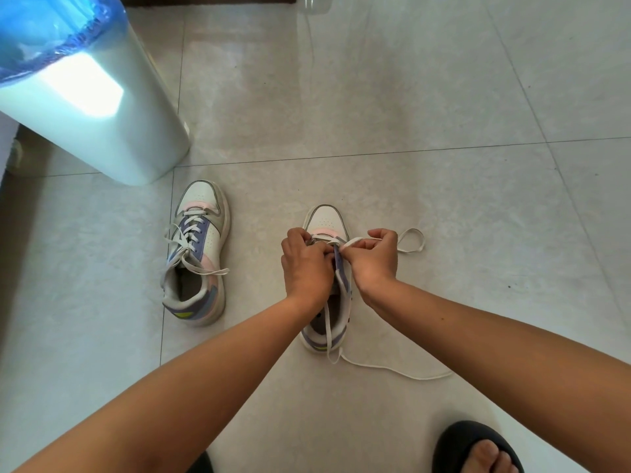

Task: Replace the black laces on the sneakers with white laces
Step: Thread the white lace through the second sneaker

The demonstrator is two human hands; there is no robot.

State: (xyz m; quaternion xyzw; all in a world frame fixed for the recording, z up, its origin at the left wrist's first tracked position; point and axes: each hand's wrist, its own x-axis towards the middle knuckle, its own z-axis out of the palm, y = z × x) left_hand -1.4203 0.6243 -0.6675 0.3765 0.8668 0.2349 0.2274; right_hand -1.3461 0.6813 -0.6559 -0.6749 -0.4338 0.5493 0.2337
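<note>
1. A person is crouching over a pale tiled floor (409,97), looking down at two sneakers, with both bare forearms reaching away from the viewer.
2. The left sneaker (198,254) is sitting to the left, already threaded with a white lace through all its eyelets; the ends are lying loose and untied, so this shoe seems nearly finished.
3. The right sneaker (326,220) is standing in the middle, toe pointing away, with only its first eyelets near the toe being laced.
4. The left hand (305,264) is curling over the shoe's front, fingers gripping near the eyelets; exactly what it is pinching is hidden.
5. The right hand (375,257) is pinching the white lace (411,240), which is looping out to the right.
6. The lace's other end is trailing across the heel onto the near floor.
7. No black laces are showing anywhere.
8. A white bin (102,124) with a blue liner is standing at far left; a foot in a black slipper (478,448) is showing near right.
</note>
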